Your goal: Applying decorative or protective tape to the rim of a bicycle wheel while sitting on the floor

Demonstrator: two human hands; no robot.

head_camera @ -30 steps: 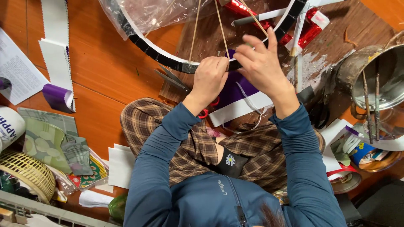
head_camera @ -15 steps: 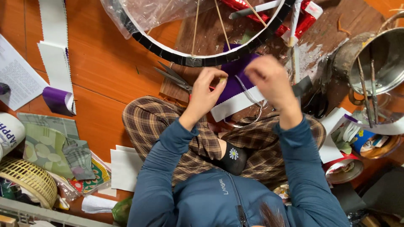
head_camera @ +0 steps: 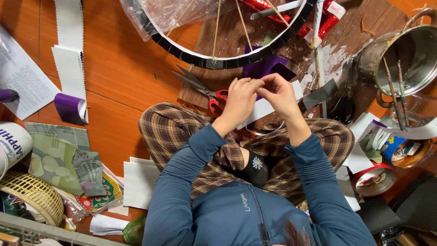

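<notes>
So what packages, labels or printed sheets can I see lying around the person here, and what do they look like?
White cylindrical container: far left edge, lying on its side, blue lettering.
Printed paper sheet: upper left on the orange floor, white with dense black text.
Small round tin: right side below the steel pot, blue and yellow label.
Patterned flat packet: lower left, green, red and yellow.

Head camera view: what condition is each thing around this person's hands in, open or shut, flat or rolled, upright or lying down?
Scissors: lying flat on the board, blades open.
Metal pot: upright, lid off, two sticks standing in it.
Purple paper roll: partly unrolled, white strip trailing away.
Black hoop: lying on the floor, thin sticks crossing it.
Left hand: fingers pinched together, touching the right hand.
Right hand: fingers curled, pinching something too small to tell.
</notes>
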